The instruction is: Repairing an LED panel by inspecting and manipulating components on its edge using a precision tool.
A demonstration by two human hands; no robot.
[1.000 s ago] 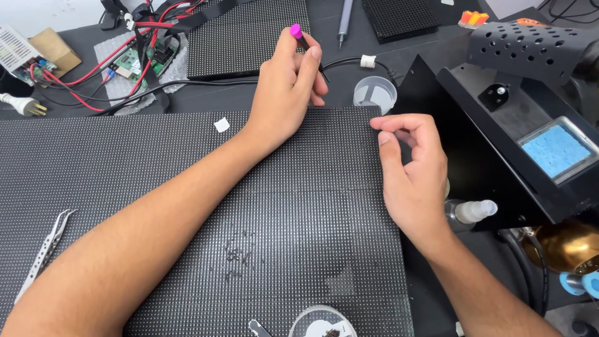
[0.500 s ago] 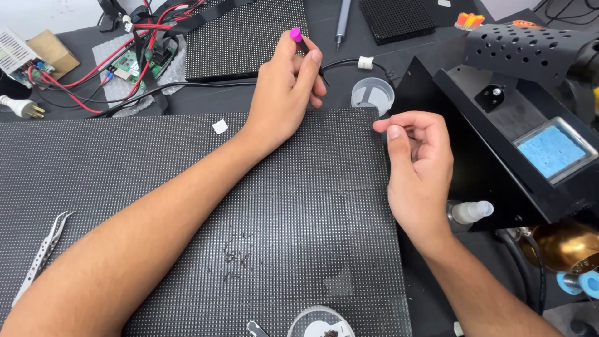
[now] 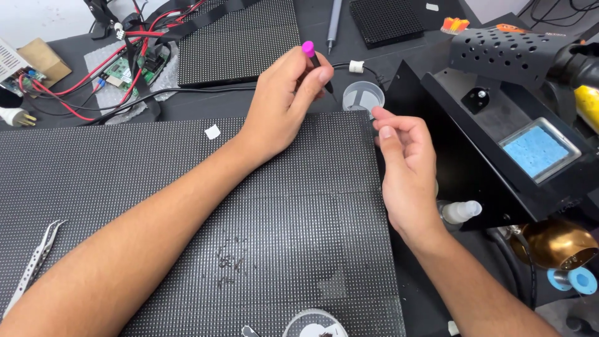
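Left hand (image 3: pixel 281 106) pinches a slim black pink-capped pen tool (image 3: pixel 317 65), tip slanting toward the small clear round plastic cup (image 3: pixel 363 97); right hand (image 3: pixel 405 168), fingers loosely curled, empty, nearer the cup.

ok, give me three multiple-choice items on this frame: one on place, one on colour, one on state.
1. Where do the tweezers lie?
A. on the big dotted panel, near its left edge
B. in the small clear cup
C. on the blue sponge

2. What colour is the cap of the pen tool in the left hand?
A. yellow
B. magenta
C. green

3. What is the state of the right hand?
A. flat on the panel
B. gripping the tweezers
C. raised by the small clear cup, fingertips pinched together

Answers: 1 A, the tweezers rest on the panel at lower left. 2 B, the cap above the fingers is bright magenta. 3 C, thumb and forefinger meet beside the cup; whether they hold something is too small to tell.
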